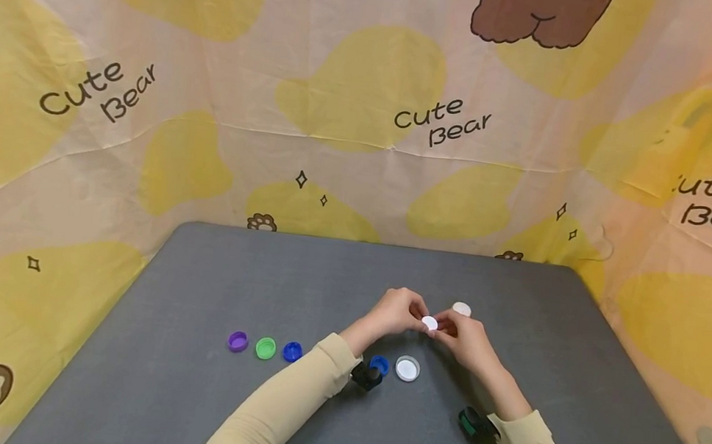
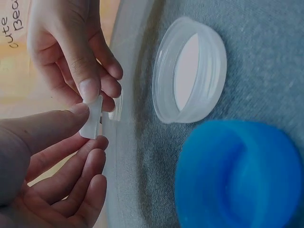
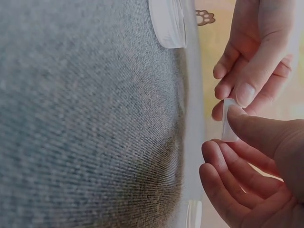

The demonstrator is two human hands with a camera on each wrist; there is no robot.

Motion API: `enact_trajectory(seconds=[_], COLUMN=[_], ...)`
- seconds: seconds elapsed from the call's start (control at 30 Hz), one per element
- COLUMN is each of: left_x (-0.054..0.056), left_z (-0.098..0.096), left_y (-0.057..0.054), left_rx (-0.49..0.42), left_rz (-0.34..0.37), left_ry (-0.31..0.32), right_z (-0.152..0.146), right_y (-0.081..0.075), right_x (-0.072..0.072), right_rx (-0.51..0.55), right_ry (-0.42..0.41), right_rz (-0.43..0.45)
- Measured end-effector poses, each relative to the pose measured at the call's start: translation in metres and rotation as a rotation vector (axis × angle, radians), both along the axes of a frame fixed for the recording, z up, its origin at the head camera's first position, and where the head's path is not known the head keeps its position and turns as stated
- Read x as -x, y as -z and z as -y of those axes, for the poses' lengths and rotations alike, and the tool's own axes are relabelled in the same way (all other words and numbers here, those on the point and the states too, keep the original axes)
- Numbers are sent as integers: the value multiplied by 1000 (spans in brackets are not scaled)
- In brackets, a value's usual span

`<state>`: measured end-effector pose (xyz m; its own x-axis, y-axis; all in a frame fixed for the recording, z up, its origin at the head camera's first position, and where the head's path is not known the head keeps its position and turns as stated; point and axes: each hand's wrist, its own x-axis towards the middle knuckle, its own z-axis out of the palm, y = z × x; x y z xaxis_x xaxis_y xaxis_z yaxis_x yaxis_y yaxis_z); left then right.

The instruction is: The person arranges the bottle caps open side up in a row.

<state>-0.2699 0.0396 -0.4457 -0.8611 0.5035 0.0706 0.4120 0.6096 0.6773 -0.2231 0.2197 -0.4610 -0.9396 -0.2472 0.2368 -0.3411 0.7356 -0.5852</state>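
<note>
A small white cap [image 1: 429, 323] is pinched from both sides, raised over the table, its flat face up in the head view. My left hand [image 1: 397, 310] holds its left edge between thumb and fingers. On the opposite edge my right hand [image 1: 465, 337] pinches it the same way. Both wrist views show the cap [image 2: 92, 123] edge-on between the two thumbs. Just beyond the right hand lies a white lid [image 1: 462, 308], partly covered by that hand. Nearer me are a translucent lid with a white inside [image 1: 408, 368] and a blue cap [image 1: 379, 364], both hollow side up.
To the left stand a purple cap [image 1: 237, 341], a green cap [image 1: 266, 348] and another blue cap [image 1: 293, 351] in a row on the grey table [image 1: 188, 394]. My left sleeve [image 1: 287, 399] crosses the row. A printed cloth [image 1: 344, 102] hangs around the table.
</note>
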Motion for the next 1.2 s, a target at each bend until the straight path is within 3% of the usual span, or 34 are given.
enact_trajectory(seconds=[0.33, 0.73, 1.2], left_x=[-11, -23, -35], left_z=[2, 3, 2], left_y=[-1, 0, 3], left_rx=[-33, -75, -67], left_rz=[-12, 50, 37], left_ry=[24, 73, 107], right_z=[-3, -7, -17], right_y=[-4, -6, -7], right_x=[-9, -19, -27], right_rx=[19, 5, 10], right_ry=[-50, -93, -172], right_rz=[-4, 30, 52])
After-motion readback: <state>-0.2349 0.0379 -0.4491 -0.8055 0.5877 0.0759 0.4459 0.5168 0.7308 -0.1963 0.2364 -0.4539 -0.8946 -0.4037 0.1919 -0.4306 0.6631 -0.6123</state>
